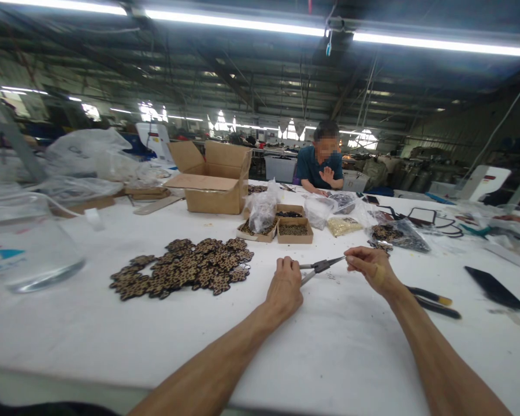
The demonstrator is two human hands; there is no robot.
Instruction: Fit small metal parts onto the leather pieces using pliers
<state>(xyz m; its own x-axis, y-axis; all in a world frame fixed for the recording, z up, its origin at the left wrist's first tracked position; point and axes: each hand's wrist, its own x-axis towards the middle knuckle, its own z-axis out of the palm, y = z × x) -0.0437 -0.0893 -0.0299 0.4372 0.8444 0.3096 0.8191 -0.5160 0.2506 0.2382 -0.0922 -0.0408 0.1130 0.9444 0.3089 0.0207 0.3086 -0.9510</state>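
Note:
My left hand (pixel 285 284) is closed around the handles of a pair of long-nosed pliers (pixel 323 265), whose jaws point right. At the jaw tips, the thumb and fingers of my right hand (pixel 370 268) are pinched together; whatever lies between them is too small to make out. Left of the pliers spreads a pile of leopard-print pieces (pixel 186 268) with dark edges. Under my right wrist lies another tool with black and yellow handles (pixel 435 303). Tiny dark bits are scattered on the white table (pixel 329 341) below the pliers.
Beyond my hands stand small cardboard trays (pixel 295 238) of small parts, an open carton (pixel 214 196) and clear plastic bags (pixel 325 211). A dark flat slab (pixel 496 288) lies right; a clear plastic container (pixel 30 248) stands left. Across the table sits a person (pixel 320 164), one hand raised.

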